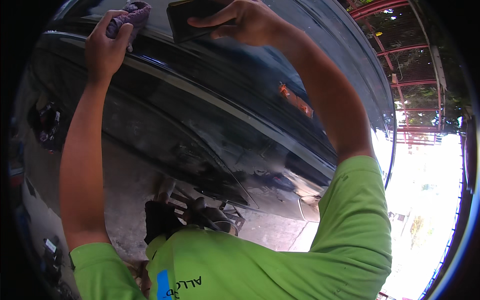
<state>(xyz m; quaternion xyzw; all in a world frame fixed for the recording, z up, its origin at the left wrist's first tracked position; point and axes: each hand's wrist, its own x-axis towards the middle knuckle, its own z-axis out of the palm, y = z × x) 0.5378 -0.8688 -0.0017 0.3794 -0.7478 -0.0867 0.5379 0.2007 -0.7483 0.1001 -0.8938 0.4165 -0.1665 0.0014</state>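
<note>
A dark, glossy car body (210, 107) spreads across the view in front of me, with dull, smeared patches on its panels. At the upper left my left hand (106, 50) is closed round a crumpled purple-grey cloth (131, 17), close against the car's surface. Farther right, at the top edge, my right hand (250, 22) grips a dark, flat, rectangular pad (182, 22) between fingers and thumb. The picture's edge cuts off part of the pad, and its exact kind is unclear. An orange patch (296, 100) shows on the panel beside my right forearm.
Below the car lies a concrete floor (122, 170). A metal-framed stand (232, 212) is near my body. Dark items (52, 252) lie at the lower left, with a dark bundle (47, 125) above them. Red metal framework (405, 47) and bright daylight are at the right.
</note>
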